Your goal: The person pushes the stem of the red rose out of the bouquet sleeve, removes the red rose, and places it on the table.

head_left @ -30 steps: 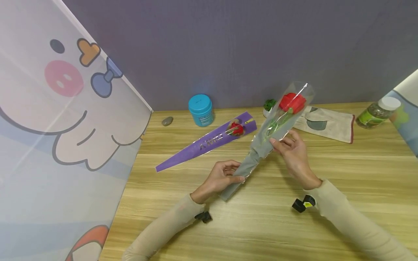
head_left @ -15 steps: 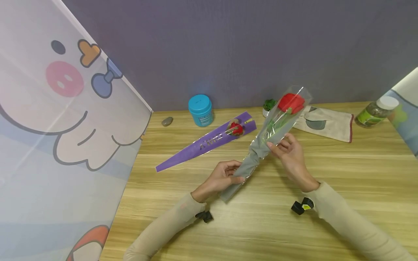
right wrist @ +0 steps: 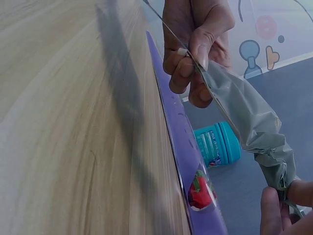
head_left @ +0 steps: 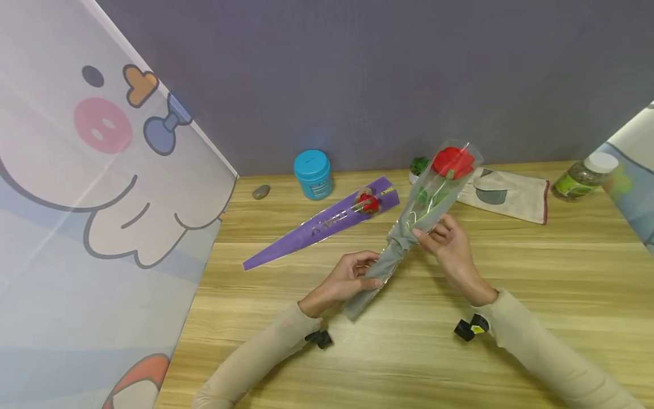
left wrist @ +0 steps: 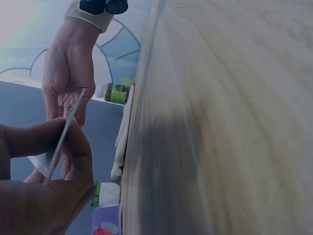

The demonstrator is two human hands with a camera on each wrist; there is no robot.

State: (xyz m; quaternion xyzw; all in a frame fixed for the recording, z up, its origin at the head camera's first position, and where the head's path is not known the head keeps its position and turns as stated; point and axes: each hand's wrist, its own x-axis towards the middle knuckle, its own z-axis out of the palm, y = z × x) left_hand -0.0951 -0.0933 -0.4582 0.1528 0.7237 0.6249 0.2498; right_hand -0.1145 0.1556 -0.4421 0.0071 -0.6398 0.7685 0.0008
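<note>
A red rose (head_left: 452, 161) sits in a grey and clear cone sleeve (head_left: 390, 255) held slanted above the wooden table (head_left: 409, 352). My left hand (head_left: 352, 278) pinches the sleeve's narrow lower end (left wrist: 58, 147). My right hand (head_left: 443, 241) grips the sleeve at its crumpled middle, just below the clear part (right wrist: 264, 142). A second rose in a purple sleeve (head_left: 327, 221) lies flat on the table to the left, its red bloom (right wrist: 199, 192) showing through a window.
At the back stand a teal jar (head_left: 313, 173), a grey stone (head_left: 261, 191), a small green plant (head_left: 419, 165), a folded cloth (head_left: 503, 193) and a green-labelled bottle (head_left: 582, 176). A cartoon-printed panel (head_left: 102, 199) walls the left side.
My right hand has slid down the sleeve toward my left hand, bunching the grey wrap at the middle. The rose has tipped a little lower and leftward. My left hand has stayed put.
</note>
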